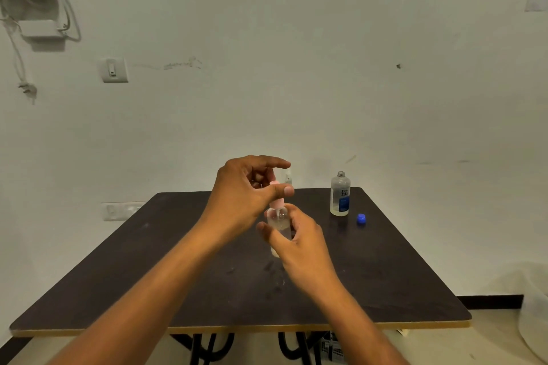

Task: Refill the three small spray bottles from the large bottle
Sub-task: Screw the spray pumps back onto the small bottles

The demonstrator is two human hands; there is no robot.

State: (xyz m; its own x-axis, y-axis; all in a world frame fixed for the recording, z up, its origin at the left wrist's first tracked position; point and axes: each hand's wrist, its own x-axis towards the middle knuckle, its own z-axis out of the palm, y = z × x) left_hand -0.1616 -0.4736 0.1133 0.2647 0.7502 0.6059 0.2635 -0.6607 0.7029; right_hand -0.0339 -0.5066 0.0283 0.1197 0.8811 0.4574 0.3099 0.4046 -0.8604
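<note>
My right hand (299,241) grips a small bottle (278,222), fingers curled round its clear body, held just above the table (207,261) at centre. My left hand (246,190) pinches the pink sprayer (277,201) at the bottle's neck, thumb and curled fingers on it, index finger stretched out over the top. Clear liquid sits partway up the bottle. I can't tell whether the sprayer is going on or coming off; with liquid already inside, I'd guess I'm screwing it back on after a fill.

Large bottle (340,194) stands open, far right of the table, low on liquid. Its blue cap (361,219) lies just beside it, apart. One more small bottle (288,176) stands behind my left hand, mostly hidden. The third isn't visible.

Next move: twist the sprayer fully home while my right hand keeps the body upright and steady, set it down, then reach for the next small bottle. Risk is a crooked thread or squeezing liquid out.
</note>
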